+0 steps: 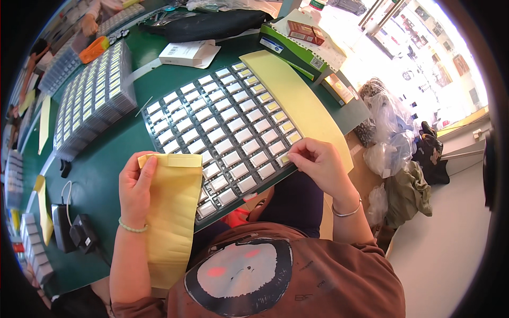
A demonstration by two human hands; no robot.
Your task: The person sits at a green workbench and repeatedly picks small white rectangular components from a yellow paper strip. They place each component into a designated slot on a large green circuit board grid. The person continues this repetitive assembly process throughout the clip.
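Left hand [136,188]: closed on a yellow backing sheet [172,222], thumb on the upper edge, fingers behind; the sheet hangs down over the table edge toward the person's lap.
Right hand [318,164]: fingertips pinched together at the near right corner of the black component tray [225,132], touching a yellow-labelled cell there; whether anything is held between the fingertips cannot be told.
Component tray: lies flat on the green table [101,169] between the two hands, its cells filled with small white rectangular parts; the cells of the right-hand column carry yellow labels.
Second yellow sheet [297,100]: lies along the tray's right edge, beyond the right hand.
Tray stack [93,100]: beyond the left hand, loaded with the same white parts.
White box [188,53]: past the tray's far edge, open.
Green box [297,50]: far right of the table, beyond the right hand.
Black adapter [79,230]: just left of the left forearm, with cable.
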